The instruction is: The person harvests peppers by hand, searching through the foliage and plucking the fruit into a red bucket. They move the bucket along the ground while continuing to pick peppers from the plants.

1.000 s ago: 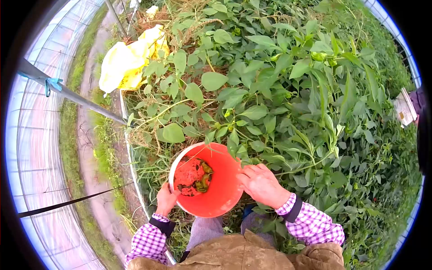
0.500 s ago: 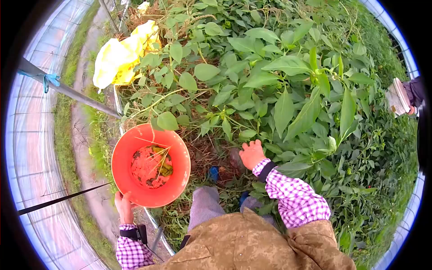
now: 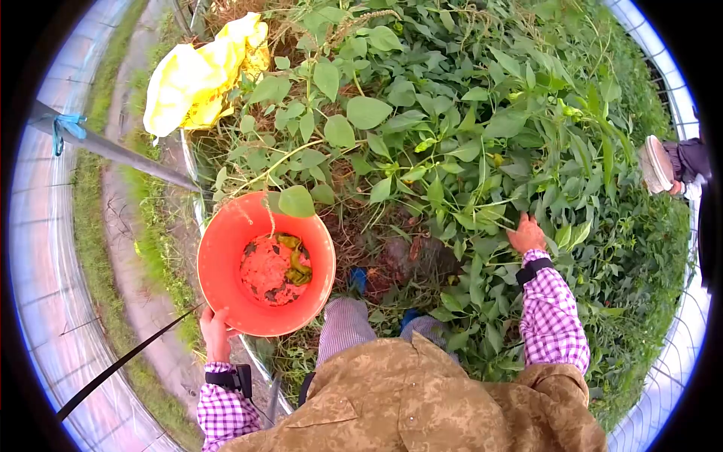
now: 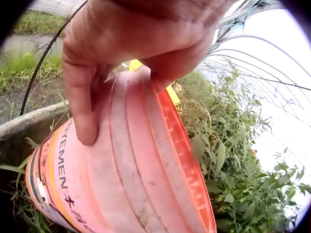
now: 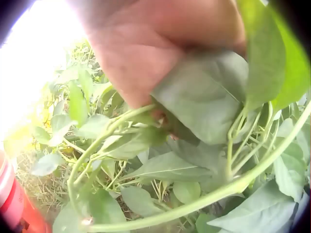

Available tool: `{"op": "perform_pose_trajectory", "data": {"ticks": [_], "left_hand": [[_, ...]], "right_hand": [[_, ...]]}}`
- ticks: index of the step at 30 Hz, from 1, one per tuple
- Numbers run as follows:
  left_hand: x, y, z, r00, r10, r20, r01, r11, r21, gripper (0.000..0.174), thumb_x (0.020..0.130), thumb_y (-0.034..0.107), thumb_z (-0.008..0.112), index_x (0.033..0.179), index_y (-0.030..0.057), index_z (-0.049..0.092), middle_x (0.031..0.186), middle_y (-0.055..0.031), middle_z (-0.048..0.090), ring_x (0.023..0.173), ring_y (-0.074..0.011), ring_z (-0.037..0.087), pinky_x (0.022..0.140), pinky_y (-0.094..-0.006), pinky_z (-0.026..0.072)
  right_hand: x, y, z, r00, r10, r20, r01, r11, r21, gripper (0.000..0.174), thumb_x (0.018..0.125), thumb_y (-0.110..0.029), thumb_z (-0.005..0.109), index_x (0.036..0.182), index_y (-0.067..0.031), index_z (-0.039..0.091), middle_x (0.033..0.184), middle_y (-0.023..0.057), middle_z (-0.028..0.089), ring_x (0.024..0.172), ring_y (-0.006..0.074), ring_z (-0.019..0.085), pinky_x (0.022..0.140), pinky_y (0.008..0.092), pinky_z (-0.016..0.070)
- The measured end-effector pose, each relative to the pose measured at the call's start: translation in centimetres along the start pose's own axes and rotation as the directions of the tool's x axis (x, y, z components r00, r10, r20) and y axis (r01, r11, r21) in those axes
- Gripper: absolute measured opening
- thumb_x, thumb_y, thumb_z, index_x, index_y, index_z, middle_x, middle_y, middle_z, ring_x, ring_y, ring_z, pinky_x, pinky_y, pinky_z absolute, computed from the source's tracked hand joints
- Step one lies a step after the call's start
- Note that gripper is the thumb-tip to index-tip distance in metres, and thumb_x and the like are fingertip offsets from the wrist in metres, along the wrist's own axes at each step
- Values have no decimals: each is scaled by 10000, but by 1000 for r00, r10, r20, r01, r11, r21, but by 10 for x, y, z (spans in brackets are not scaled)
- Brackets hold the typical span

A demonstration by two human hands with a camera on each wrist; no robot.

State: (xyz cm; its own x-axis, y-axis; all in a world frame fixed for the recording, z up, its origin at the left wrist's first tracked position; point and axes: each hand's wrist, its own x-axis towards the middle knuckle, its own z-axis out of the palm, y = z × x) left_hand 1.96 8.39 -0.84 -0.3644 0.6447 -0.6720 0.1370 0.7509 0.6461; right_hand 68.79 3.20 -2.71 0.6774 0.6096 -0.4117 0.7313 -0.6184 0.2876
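Observation:
My left hand (image 3: 216,331) grips the edge of a red plastic bucket (image 3: 305,226) at its near left side. In the left wrist view, fingers (image 4: 83,111) lie along the pale outer wall of the bucket (image 4: 126,170), with the thumb side at its rim. Green peppers (image 3: 298,273) lie on the bucket's bottom, to one side. Out to the right, my right hand (image 3: 529,235) reaches into leafy pepper plants (image 3: 482,226). A large leaf (image 5: 204,92) covers most of its fingers in the right wrist view, so I cannot tell whether they hold anything.
A yellow-white sack (image 3: 203,75) lies at the upper left. A slanting metal pole (image 3: 128,147) with a blue tie stands left of the bucket. Along the left runs a dirt path (image 3: 139,256) beside plastic sheeting. Another person's arm (image 3: 687,160) shows at the far right, by a pale object.
The bucket has moved left from in front of the body, held by my left hand. My right hand has left the bucket's side and moved right, into the plants.

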Motion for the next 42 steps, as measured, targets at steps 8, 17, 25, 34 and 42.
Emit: {"op": "perform_pose_trajectory", "data": {"ticks": [8,17,25,34,42], "left_hand": [[5,15,-4,998,49,-43,-46,996,78,274,798,135,565,1015,-31,538,832,-118,628,616,-183,640,434,-285,538],[3,27,-7,992,95,-78,-94,995,11,297,796,119,558,1043,-44,527,900,-140,615,612,-198,645,447,-292,548],[-25,35,-6,984,87,-158,-90,996,-16,294,805,143,548,1034,-42,544,849,-100,628,620,-170,639,423,-271,531],[-60,62,14,968,-7,-249,-16,996,-88,316,814,153,532,1068,-36,533,905,-123,624,674,-220,654,479,-320,559],[-102,83,37,897,-108,-429,19,978,-206,300,795,142,541,1047,-21,528,875,-106,624,644,-203,644,453,-293,538]], "right_hand": [[-68,-36,-43,870,-348,-349,406,908,105,349,736,-253,703,1025,-82,611,952,115,621,913,302,601,778,394,486],[-107,-156,-115,529,-659,-534,838,503,210,129,806,-166,629,908,-86,636,852,77,626,849,254,589,751,382,473],[6,-180,-89,384,-531,-755,835,549,39,335,848,-196,611,1101,8,529,1006,186,589,869,341,578,743,423,466],[127,-172,-140,891,-383,-243,380,336,862,291,893,-187,540,1108,8,556,875,134,663,789,239,645,724,369,489],[147,-319,-114,695,-674,-252,674,489,553,207,780,-106,611,963,-10,617,923,218,643,901,374,617,787,440,492]]}}
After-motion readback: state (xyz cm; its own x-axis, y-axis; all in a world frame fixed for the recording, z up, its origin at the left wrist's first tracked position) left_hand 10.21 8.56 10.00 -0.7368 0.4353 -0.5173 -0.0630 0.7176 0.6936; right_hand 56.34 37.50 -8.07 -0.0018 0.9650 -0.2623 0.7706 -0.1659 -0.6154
